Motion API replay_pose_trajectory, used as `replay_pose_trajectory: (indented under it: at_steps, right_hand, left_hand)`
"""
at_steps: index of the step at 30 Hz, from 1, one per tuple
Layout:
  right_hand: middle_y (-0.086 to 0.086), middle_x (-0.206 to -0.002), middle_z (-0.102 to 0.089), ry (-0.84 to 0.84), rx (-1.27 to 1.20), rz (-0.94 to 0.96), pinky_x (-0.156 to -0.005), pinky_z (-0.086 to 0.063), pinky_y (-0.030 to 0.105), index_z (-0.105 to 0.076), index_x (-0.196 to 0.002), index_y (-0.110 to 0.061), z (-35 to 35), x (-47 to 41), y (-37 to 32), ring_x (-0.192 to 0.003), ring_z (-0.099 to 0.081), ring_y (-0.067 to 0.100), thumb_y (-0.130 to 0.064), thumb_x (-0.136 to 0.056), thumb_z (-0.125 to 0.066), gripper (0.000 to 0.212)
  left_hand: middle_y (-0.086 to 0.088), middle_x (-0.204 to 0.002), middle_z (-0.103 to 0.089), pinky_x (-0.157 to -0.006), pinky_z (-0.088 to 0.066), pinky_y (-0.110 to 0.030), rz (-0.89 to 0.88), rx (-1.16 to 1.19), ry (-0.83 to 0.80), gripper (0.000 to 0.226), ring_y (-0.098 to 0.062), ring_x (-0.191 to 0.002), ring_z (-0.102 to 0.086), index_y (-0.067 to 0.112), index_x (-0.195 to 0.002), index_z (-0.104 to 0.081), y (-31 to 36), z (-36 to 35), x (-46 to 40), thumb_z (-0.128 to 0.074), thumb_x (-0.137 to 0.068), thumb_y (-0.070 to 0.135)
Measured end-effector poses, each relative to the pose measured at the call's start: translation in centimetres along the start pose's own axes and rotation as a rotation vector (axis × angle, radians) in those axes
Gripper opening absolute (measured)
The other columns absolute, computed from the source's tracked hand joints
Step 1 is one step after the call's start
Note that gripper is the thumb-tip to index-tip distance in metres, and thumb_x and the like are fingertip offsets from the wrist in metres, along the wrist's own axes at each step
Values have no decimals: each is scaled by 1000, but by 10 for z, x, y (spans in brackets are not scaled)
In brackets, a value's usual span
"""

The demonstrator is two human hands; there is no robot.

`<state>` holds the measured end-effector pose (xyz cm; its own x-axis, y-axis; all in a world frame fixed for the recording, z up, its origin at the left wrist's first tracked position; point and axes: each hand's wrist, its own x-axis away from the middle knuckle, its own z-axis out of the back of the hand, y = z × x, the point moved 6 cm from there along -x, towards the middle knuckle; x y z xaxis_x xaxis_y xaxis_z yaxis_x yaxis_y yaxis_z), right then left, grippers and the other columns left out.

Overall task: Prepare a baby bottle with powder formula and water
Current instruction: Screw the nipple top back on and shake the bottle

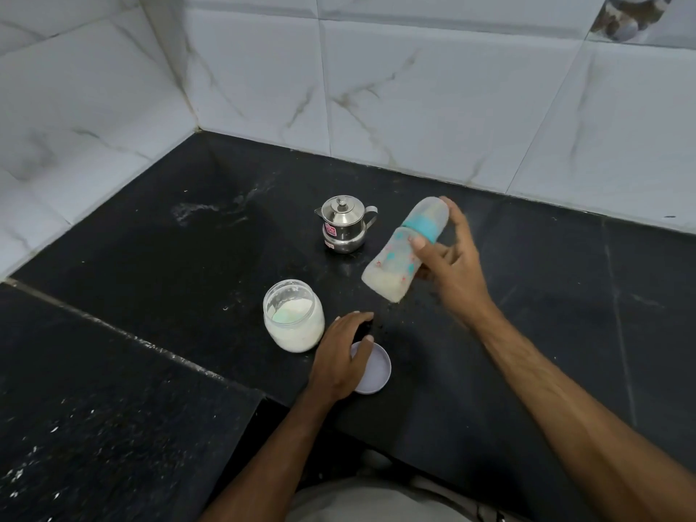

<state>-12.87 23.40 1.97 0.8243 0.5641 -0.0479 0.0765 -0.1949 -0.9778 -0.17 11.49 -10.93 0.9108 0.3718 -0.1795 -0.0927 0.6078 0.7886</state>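
Above the black desk (527,295) the baby bottle (403,250) hangs tilted in the right hand (452,265), whose grip wraps its waist under the teal collar (423,226); milky liquid pools at its base; light, smooth plastic, probably slippery. Nearer, the open jar (293,320) holds white powder; the left hand (341,359), fingers relaxed, rests on its lid (376,374); a steel pot (344,227) stands behind.

Both forearms bare, no sleeves, no rings or watch visible; pale garment (376,499) at torso.

Right hand (454,263) raised, fingers (420,243) curled gripping; left hand (341,357) rests palm-down, fingers spread.
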Motion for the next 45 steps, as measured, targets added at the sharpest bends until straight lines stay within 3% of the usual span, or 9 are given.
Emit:
replay_pose_trajectory:
  at_steps: [5, 11, 16, 22, 27, 32, 37, 42, 45]
  right_hand:
    - [7, -111, -70, -350, 173, -100, -77, -58, 31, -27, -145, -25, -22, 20, 15, -102, -70, 25, -7, -82, -68, 78]
    - [11, -111, -69, 25, 17, 37, -70, -59, 33, -26, -146, -26, 5, -2, -10, -97, -72, 25, -15, -86, -65, 73]
    - [8, -113, -69, -364, 213, -79, -78, -58, 32, -29, -143, -28, -19, 19, 13, -102, -70, 24, -8, -82, -69, 76]
    - [12, -107, -70, 19, 15, 50, -67, -58, 31, -27, -145, -27, 6, -4, -11, -91, -73, 22, -18, -83, -66, 73]
    - [12, -116, -67, -390, 227, -40, -77, -59, 33, -32, -138, -33, -25, 15, 5, -101, -70, 23, -12, -81, -70, 72]
    - [16, -110, -69, 10, 1, 58, -70, -58, 35, -27, -145, -28, 2, -7, -14, -95, -72, 26, -21, -82, -67, 74]
    - [10, -117, -67, -366, 217, -64, -83, -59, 41, -29, -141, -32, -24, 19, 14, -103, -70, 24, -16, -79, -70, 76]
    - [15, -110, -70, -4, 60, 34, -70, -58, 34, -27, -145, -28, 3, -4, -9, -96, -72, 24, -17, -84, -68, 74]
    - [15, -112, -69, -83, 90, 12, -72, -59, 35, -27, -145, -28, -4, 3, 0, -98, -71, 24, -13, -85, -68, 74]
  left_hand:
    - [8, -111, -58, -98, -45, -48, 26, 101, -3, 32, -17, -108, -58, 16, -119, -59, -4, 1, -1, -52, -91, 30]
    - [9, -124, -60, -112, -29, -33, 2, 7, -2, 46, -3, -120, -48, 15, -124, -59, -3, -1, -1, -40, -91, 40]
    - [9, -117, -57, -103, -41, -44, -23, 52, -7, 38, -11, -111, -53, 13, -120, -60, -3, 0, -2, -47, -90, 32]
    - [9, -125, -60, -112, -31, -38, -12, 27, 6, 44, -7, -122, -50, 17, -125, -59, -5, -1, 0, -41, -91, 40]
    - [25, -112, -55, -101, -43, -44, 0, 104, 22, 28, -10, -110, -54, 30, -119, -56, 2, 3, -2, -49, -91, 29]
    - [10, -128, -59, -112, -30, -38, -10, 7, 3, 47, -4, -124, -47, 17, -126, -59, -6, -2, 0, -40, -90, 41]
    - [9, -115, -57, -101, -44, -49, 19, 120, -4, 28, -19, -112, -58, 28, -119, -54, 0, 0, -2, -52, -92, 31]
    - [10, -124, -60, -111, -32, -38, -6, 6, 6, 44, -5, -120, -50, 17, -124, -59, -5, -2, -1, -42, -90, 39]
    - [12, -122, -57, -109, -34, -37, 9, 25, 16, 44, -4, -117, -50, 14, -122, -60, -7, -1, 0, -43, -90, 38]
